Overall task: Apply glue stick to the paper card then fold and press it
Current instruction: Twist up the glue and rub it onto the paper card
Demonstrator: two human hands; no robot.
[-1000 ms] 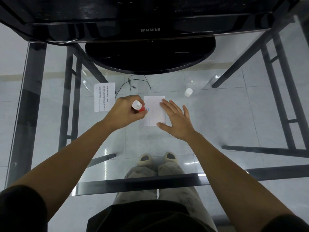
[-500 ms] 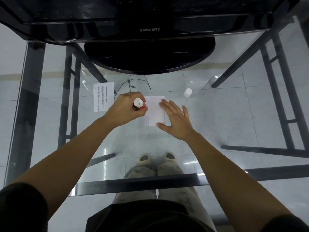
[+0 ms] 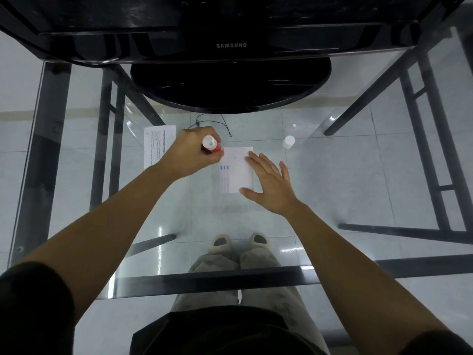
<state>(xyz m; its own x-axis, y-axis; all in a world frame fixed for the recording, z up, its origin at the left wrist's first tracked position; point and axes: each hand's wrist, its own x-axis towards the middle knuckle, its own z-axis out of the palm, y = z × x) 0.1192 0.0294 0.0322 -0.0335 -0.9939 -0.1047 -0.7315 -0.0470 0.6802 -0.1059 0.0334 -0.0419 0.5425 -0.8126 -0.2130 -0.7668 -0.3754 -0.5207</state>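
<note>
- The glue stick (image 3: 210, 145) is held closed in the left hand (image 3: 190, 153), with its white end up toward the camera and its red body tilted down toward the far-left corner of the paper card (image 3: 236, 169).
- The right hand (image 3: 270, 183) is laid open and flat, holding nothing; its fingers (image 3: 258, 165) press on the card's right edge and the thumb lies at the near-right corner.
- The card lies flat on the glass table (image 3: 358, 190), just right of the left grip and partly under the right hand. Whether the glue tip touches the card cannot be told, since it is hidden by the left hand.
- Risk: the card is pinned on one side only; a stroke dragged away from the right hand is judged likely to buckle or slide it on the smooth glass.
- Risk: at this corner position the stick could run off the edge and smear glue on the table, so the card sticks down when folded.
- Risk: glue spread toward the right hand could foul the fingers.
- The white cap (image 3: 288, 142) stands well apart at the far right; a printed sheet (image 3: 156, 147) lies behind the left hand.
</note>
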